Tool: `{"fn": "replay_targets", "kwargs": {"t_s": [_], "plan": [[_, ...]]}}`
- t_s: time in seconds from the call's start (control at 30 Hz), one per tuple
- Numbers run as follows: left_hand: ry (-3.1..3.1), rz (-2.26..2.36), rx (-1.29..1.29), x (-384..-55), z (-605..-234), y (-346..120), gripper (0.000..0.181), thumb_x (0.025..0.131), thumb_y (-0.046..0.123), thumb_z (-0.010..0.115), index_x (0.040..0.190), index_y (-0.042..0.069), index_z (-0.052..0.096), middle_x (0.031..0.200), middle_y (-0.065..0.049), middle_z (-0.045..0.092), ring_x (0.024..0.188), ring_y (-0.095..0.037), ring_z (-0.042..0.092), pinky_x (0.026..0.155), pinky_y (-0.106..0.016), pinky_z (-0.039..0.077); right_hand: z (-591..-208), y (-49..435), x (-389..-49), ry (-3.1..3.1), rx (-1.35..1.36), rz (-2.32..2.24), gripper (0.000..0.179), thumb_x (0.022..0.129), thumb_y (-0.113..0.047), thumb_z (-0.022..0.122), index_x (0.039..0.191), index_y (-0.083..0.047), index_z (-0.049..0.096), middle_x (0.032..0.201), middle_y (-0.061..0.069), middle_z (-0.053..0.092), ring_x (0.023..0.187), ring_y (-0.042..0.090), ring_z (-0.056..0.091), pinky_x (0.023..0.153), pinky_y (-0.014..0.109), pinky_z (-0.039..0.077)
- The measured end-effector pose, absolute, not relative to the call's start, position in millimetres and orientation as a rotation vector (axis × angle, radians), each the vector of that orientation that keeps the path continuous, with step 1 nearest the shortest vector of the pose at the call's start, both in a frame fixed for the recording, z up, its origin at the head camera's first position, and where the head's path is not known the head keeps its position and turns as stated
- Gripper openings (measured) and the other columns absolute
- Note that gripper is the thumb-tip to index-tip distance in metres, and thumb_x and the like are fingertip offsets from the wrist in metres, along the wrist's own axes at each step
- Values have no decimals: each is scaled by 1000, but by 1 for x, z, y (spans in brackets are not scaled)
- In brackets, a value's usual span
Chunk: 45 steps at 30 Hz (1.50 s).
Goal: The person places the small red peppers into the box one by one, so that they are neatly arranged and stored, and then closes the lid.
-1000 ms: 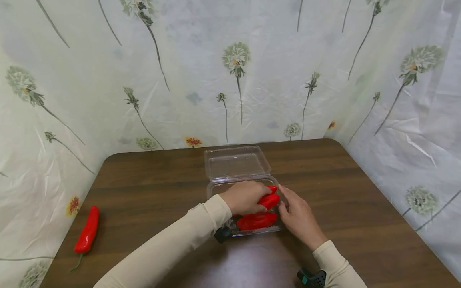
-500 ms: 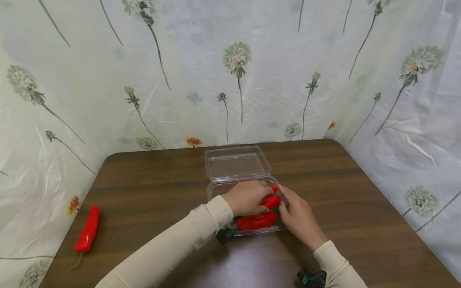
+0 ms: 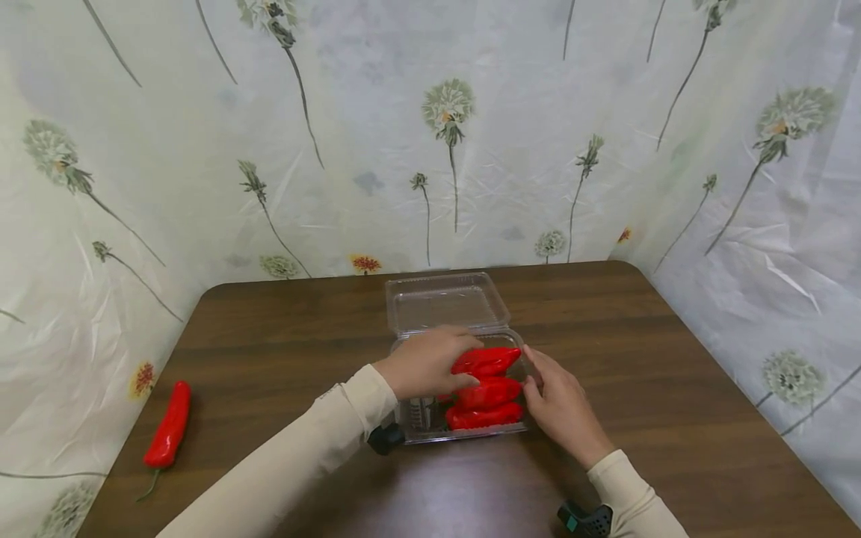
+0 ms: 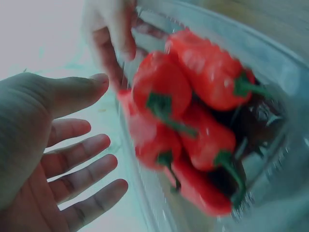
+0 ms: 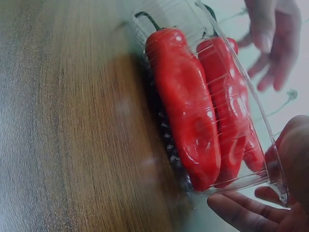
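Note:
A hinged clear plastic container (image 3: 464, 436) holds several red peppers (image 3: 484, 416) with green stems, stacked over one another. My left hand (image 3: 430, 362) is over its left side; in the left wrist view the fingers of that hand (image 4: 72, 159) are spread, with nothing between them. The topmost pepper (image 4: 161, 87) lies just beyond the thumb tip. On the container's right edge is my right hand (image 3: 561, 403). In the right wrist view, the right hand (image 5: 260, 208) grips the container's end at a corner, near the pepper tips.
One more red pepper (image 3: 168, 426) lies at the table's left edge. The transparent lid (image 3: 447, 302) is folded back behind the container on the brown wooden table (image 3: 282, 351). A dandelion-print curtain (image 3: 377, 134) surrounds the table's back and sides.
My left hand has let go of a pepper and drawn back to the left, so more of the stack shows. The right hand keeps to the container's edge.

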<state>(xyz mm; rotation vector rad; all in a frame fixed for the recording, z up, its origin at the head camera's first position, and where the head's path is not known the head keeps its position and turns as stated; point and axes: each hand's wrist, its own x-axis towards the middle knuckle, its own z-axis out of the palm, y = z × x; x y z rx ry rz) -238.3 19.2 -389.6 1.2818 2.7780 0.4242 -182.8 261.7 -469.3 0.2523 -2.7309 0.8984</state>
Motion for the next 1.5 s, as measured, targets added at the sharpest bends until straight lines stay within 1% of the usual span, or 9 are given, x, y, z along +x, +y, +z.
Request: {"fn": "replay_targets", "kwargs": {"t_s": [0.13,0.37,0.67,0.93,1.1,1.2,1.3,1.37,1.5], "plan": [[2810,462,1184,-236,-385,-14,58,90,38,76,142,17,59,140,-2,60,127,-21,56,98,-42,53,-470,261,-183,-2747,239,918,54,94,-1,62,146,1,49,143,21,55,74,19,54,57,24,49],[2962,504,1055,-225,-384,-89,63,88,43,77,139,11,60,133,-5,63,122,-24,60,94,-46,54,-470,260,-184,-2737,248,905,54,94,-1,62,146,2,49,143,21,55,74,18,54,56,24,49],[3076,430,616,-197,-393,-182,75,88,53,73,144,8,54,142,-15,57,129,-38,53,91,-61,50,-471,262,-185,-2771,224,916,56,95,-4,62,148,0,47,143,19,54,67,16,51,52,24,48],[3090,287,254,-186,-405,-257,105,86,72,61,146,-12,40,141,-36,47,124,-58,46,88,-69,45,-470,261,-183,-2772,229,909,56,94,-3,62,148,1,47,146,23,51,72,18,53,54,24,49],[3042,270,129,-179,-416,-294,115,85,72,63,141,-24,32,133,-48,44,118,-64,46,88,-69,45,-469,260,-183,-2788,210,921,57,94,-4,62,149,0,46,148,22,49,75,19,54,56,23,51],[3013,304,52,-176,-423,-310,110,84,70,65,132,-24,36,114,-41,55,95,-54,60,74,-59,53,-469,260,-183,-2797,205,928,58,95,-5,62,149,0,45,149,21,49,74,19,54,56,23,51],[2996,341,-15,-174,-429,-322,99,84,69,66,116,-21,40,88,-24,56,69,-35,60,56,-46,51,-469,260,-183,-2798,206,930,58,95,-5,62,150,0,45,149,20,49,73,19,53,56,23,51],[2973,361,-56,-173,-434,-327,91,86,68,64,108,-17,44,79,-15,54,62,-27,56,51,-40,46,-469,260,-183,-2798,205,932,58,95,-6,62,150,-1,45,149,20,49,73,18,53,56,23,51],[2942,377,-61,-172,-444,-333,79,90,65,61,99,-13,50,70,-8,52,58,-22,53,50,-36,42,-469,260,-183,-2800,202,939,58,95,-6,62,150,-2,44,149,19,50,72,18,52,55,24,51]]}}
